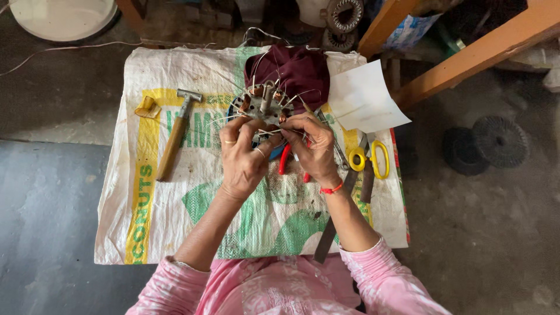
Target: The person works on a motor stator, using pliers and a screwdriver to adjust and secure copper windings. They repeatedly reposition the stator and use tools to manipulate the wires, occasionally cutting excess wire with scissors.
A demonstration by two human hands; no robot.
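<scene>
Pink sleeves lead up to 2 hands. The left hand and right hand both clamp a round motor stator, just beyond the fingertips, central shaft upright, thin wires fanning outward. Red-handled pliers lie beneath; a hammer lies left, yellow scissors right, on a woven sack.

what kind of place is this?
Probably a small motor-repair workshop, worked at floor level. Both hands hold a wound motor stator over a woven sack, with a hammer and scissors beside it, and more stators behind.
</scene>
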